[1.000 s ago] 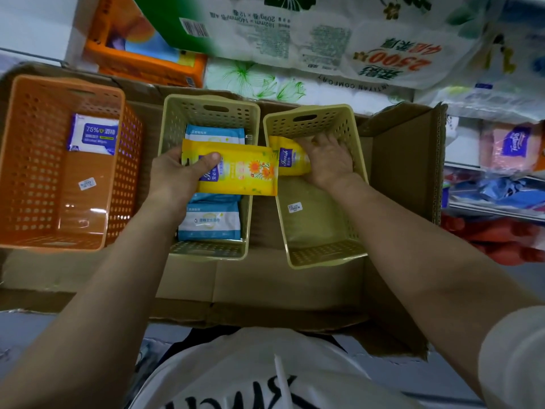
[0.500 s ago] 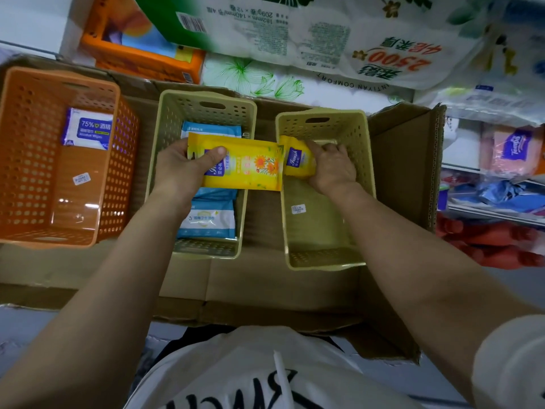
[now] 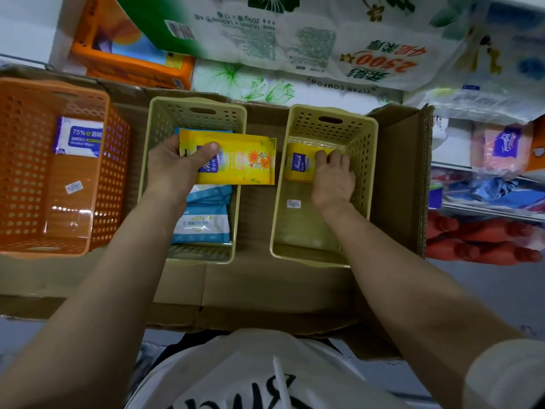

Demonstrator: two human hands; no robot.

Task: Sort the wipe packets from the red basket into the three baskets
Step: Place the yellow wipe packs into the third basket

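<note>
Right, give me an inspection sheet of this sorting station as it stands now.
Surface: flattened cardboard under all three baskets.
Job's things: orange basket holds one white-and-blue alcohol wipe packet; middle beige basket holds blue-and-white packets; right beige basket holds a small yellow packet.
Clutter: price stickers on the basket floors; nothing else seen.
Hands: left hand grips a large yellow packet above the middle basket; right hand rests its fingers on the small yellow packet.
Cables: nothing seen.
Surroundings: tissue packs behind; shelved goods on the right.
</note>
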